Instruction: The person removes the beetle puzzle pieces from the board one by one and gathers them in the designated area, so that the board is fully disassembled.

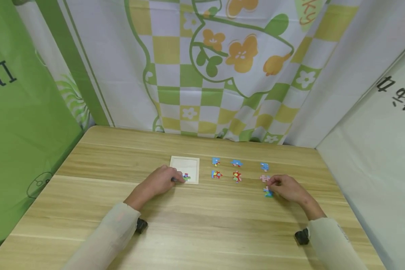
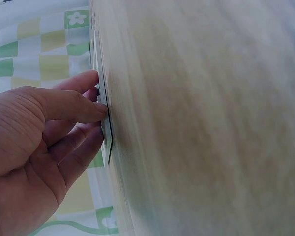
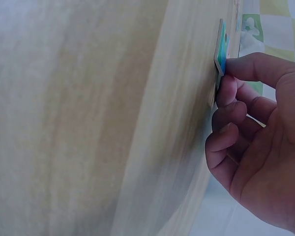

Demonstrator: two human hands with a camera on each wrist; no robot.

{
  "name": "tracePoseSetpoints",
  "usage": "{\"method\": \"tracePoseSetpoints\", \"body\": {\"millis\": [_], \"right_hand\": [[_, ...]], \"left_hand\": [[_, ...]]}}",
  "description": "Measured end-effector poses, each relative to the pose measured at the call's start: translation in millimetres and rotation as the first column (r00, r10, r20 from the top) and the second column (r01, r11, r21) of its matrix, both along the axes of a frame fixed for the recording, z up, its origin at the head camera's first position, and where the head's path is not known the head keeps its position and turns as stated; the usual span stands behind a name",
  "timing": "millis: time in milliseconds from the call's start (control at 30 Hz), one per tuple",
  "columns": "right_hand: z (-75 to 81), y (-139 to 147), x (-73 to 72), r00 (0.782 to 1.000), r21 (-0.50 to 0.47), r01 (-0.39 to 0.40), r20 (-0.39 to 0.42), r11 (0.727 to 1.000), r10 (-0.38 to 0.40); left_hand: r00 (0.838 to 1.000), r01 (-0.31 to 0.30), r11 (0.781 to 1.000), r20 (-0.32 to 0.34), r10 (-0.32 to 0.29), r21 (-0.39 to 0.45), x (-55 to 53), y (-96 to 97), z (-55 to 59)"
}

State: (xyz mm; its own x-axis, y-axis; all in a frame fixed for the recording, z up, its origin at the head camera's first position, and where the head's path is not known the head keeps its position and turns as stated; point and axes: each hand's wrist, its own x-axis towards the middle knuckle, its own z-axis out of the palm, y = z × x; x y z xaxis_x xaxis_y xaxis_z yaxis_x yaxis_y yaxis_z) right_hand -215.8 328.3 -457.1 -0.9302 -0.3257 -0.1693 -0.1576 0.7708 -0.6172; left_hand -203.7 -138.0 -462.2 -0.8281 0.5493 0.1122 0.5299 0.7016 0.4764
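A shallow square wooden puzzle frame (image 1: 197,170) lies on the table, with a colourful jigsaw piece (image 1: 186,176) in its lower part. My left hand (image 1: 162,180) grips the frame's lower left edge, thumb at the rim, the index fingertip touching that piece; in the left wrist view the thumb and curled fingers meet the frame (image 2: 107,132). To the right, my right hand (image 1: 288,188) pinches a blue and green jigsaw piece (image 1: 267,192) between thumb and index finger. This piece (image 3: 220,49) stands tilted in the right wrist view, the other fingers loosely curled below it.
Between the hands lie loose pieces: blue (image 1: 216,161), blue and red (image 1: 236,162), blue and red (image 1: 217,174), and red and yellow (image 1: 237,176). Near my right hand are a blue piece (image 1: 264,166) and a pink one (image 1: 264,178). Curtains hang behind the wooden table (image 1: 202,225).
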Motion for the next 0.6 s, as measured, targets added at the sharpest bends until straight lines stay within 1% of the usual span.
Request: {"method": "tracePoseSetpoints", "body": {"millis": [33,267,433,500,600], "right_hand": [[-0.2,0.0,-0.1,1.0,-0.005,0.003,0.0,1.0,-0.003],[-2.7,-0.2,0.5,1.0,-0.026,0.023,-0.012,0.999,-0.023],[-3.8,-1.0,1.7,0.999,-0.019,0.028,-0.036,0.999,-0.028],[-3.0,-2.4,2.8,0.998,-0.01,0.032,-0.05,0.999,-0.033],[-0.2,-8.1,4.5,0.996,-0.003,0.038,-0.076,0.999,-0.038]], "left_hand": [[1.0,0.0,1.0,-0.003,0.0,-0.002,0.1,0.0,0.3],[0.999,-0.019,1.0,0.036,0.018,0.012,0.8,0.9,1.3],[1.0,-0.013,1.0,0.012,0.013,-0.001,0.7,-0.1,1.1],[1.0,-0.011,1.0,0.012,0.011,-0.006,0.6,-0.1,0.8],[0.999,-0.014,1.0,0.028,0.014,-0.006,0.7,0.0,0.2]]}}
